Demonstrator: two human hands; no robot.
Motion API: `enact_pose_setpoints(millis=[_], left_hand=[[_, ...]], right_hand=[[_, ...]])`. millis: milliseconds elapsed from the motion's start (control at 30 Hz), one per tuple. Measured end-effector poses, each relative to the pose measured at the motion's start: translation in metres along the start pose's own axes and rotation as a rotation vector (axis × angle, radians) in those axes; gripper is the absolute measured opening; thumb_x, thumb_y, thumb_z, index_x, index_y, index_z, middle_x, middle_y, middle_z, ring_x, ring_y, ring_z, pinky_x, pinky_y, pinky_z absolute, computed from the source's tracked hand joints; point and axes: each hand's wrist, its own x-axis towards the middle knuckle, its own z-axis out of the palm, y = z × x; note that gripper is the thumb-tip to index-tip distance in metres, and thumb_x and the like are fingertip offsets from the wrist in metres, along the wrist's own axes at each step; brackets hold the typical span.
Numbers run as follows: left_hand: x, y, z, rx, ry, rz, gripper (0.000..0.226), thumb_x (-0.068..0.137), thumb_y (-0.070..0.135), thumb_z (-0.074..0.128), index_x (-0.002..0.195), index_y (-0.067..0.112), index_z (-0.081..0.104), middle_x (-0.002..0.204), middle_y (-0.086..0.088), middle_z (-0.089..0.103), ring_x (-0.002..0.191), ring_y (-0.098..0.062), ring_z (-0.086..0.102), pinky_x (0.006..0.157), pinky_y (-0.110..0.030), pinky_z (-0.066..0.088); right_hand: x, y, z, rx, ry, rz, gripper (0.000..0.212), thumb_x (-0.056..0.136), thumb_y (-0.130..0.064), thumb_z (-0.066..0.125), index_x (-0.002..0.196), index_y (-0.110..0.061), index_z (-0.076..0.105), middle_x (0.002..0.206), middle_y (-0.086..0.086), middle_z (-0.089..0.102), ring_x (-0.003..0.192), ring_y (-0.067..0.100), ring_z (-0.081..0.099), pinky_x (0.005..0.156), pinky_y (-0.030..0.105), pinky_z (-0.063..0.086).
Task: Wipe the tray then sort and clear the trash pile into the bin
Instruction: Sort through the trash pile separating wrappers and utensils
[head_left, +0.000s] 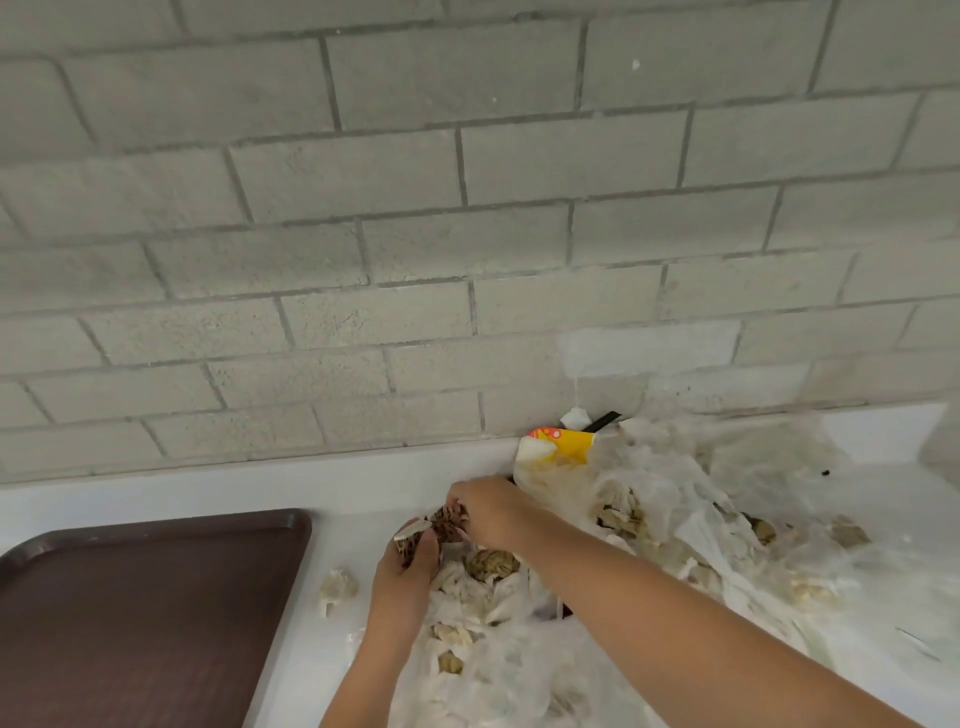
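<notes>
Pinched by the curled fingers of the left grip (405, 577) and the right grip (493, 512), a brown-speckled wrapper (448, 521) is held at the left edge of the trash pile (660, 499) spread over the white counter (358, 488). The brown tray (145, 597) is set apart on its left.

**Soft, even light, edges bowed**

You have bright, diffuse light with no glare. Shadows on the counter (363, 493) are faint. The wall (415, 208) courses bend toward the left and right edges. The trash pile (675, 519) at right looks smeared and soft, while the tray (156, 597) at near left is sharper.
</notes>
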Motion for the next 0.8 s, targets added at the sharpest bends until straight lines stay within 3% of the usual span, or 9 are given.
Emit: enact_pose_setpoints(millis=[133, 233, 333, 433, 500, 567, 667, 800], left_hand=[[-0.007, -0.001, 0.001, 0.033, 0.012, 0.026, 0.021, 0.096, 0.026, 0.05, 0.11, 0.015, 0.061, 0.095, 0.005, 0.067, 0.091, -0.011, 0.062, 0.07, -0.021, 0.044], [-0.015, 0.008, 0.001, 0.071, 0.083, 0.082, 0.022, 0.095, 0.026, 0.052, 0.116, 0.02, 0.056, 0.096, 0.007, 0.065, 0.086, -0.003, 0.059, 0.071, -0.022, 0.042], [-0.039, 0.033, 0.004, 0.062, 0.125, 0.206, 0.023, 0.094, 0.024, 0.054, 0.115, 0.029, 0.052, 0.098, 0.013, 0.063, 0.088, 0.002, 0.058, 0.074, -0.016, 0.045], [-0.08, 0.062, 0.016, 0.016, 0.143, 0.304, 0.015, 0.092, 0.023, 0.057, 0.106, 0.028, 0.056, 0.089, 0.014, 0.064, 0.084, 0.002, 0.059, 0.066, -0.01, 0.046], [-0.118, 0.076, 0.032, -0.065, 0.096, 0.325, 0.009, 0.091, 0.021, 0.058, 0.1, 0.024, 0.059, 0.087, 0.01, 0.067, 0.082, -0.002, 0.062, 0.062, -0.008, 0.046], [-0.162, 0.08, 0.053, -0.115, 0.003, 0.315, 0.009, 0.091, 0.018, 0.059, 0.099, 0.02, 0.062, 0.088, 0.006, 0.069, 0.08, -0.003, 0.064, 0.061, -0.009, 0.048], [-0.235, 0.069, 0.092, -0.086, -0.208, 0.254, 0.011, 0.09, 0.021, 0.059, 0.099, 0.022, 0.065, 0.088, 0.005, 0.072, 0.08, -0.003, 0.067, 0.066, -0.017, 0.055], [-0.321, 0.03, 0.146, 0.054, -0.383, 0.222, 0.008, 0.086, 0.02, 0.065, 0.09, 0.027, 0.066, 0.081, 0.008, 0.072, 0.074, -0.011, 0.067, 0.066, -0.029, 0.052]], right_hand=[[-0.009, -0.003, -0.003, 0.013, 0.059, -0.019, 0.041, 0.088, -0.003, 0.05, 0.127, -0.016, 0.056, 0.126, 0.009, 0.056, 0.11, 0.03, 0.055, 0.092, 0.036, 0.046], [-0.023, -0.004, -0.013, 0.215, 0.251, -0.003, 0.033, 0.093, -0.017, 0.052, 0.125, -0.021, 0.057, 0.123, 0.006, 0.053, 0.109, 0.027, 0.056, 0.092, 0.032, 0.046], [-0.063, 0.0, -0.029, 0.481, 0.472, 0.0, 0.025, 0.091, -0.02, 0.055, 0.114, -0.024, 0.062, 0.112, -0.001, 0.058, 0.099, 0.015, 0.058, 0.076, 0.021, 0.043], [-0.131, 0.012, -0.041, 0.747, 0.615, 0.046, 0.019, 0.086, -0.019, 0.061, 0.104, -0.028, 0.063, 0.094, -0.012, 0.057, 0.085, 0.01, 0.058, 0.07, 0.024, 0.045], [-0.19, 0.024, -0.046, 1.017, 0.673, 0.074, 0.021, 0.083, -0.01, 0.063, 0.095, -0.027, 0.064, 0.09, -0.013, 0.062, 0.08, 0.011, 0.061, 0.071, 0.033, 0.052], [-0.255, 0.039, -0.047, 1.21, 0.694, 0.126, 0.027, 0.085, 0.001, 0.061, 0.093, -0.024, 0.066, 0.096, -0.007, 0.069, 0.079, 0.012, 0.064, 0.067, 0.032, 0.055], [-0.356, 0.065, -0.035, 1.302, 0.715, 0.266, 0.023, 0.086, 0.001, 0.062, 0.096, -0.018, 0.07, 0.094, 0.001, 0.074, 0.071, 0.014, 0.065, 0.063, 0.02, 0.053], [-0.477, 0.101, 0.001, 1.296, 0.739, 0.478, 0.02, 0.086, 0.001, 0.062, 0.097, -0.014, 0.071, 0.088, 0.004, 0.075, 0.067, 0.017, 0.064, 0.062, 0.02, 0.053]])
